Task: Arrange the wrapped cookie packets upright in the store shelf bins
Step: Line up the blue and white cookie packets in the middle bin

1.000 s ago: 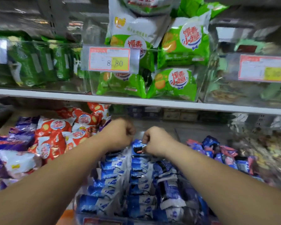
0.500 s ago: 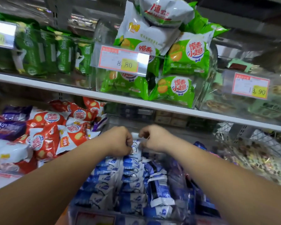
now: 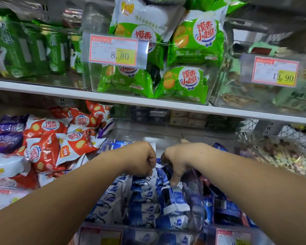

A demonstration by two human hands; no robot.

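- Left hand point(image 3: 140, 159), lower centre: fingers curled, pinching tops of blue packets point(image 3: 145, 188).
- Right hand point(image 3: 181, 160): curled, gripping adjacent packets in the clear bin point(image 3: 195, 206).

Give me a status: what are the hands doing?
Left hand pinching blue packets, back of bin. Right hand gripping them too. Nothing in the way.

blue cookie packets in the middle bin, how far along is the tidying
Done: the two left rows of blue packets stand upright. In hand: the left hand and right hand pinch packet tops at the back of the bin. Left to do: the right row's front packet leans, unaligned.
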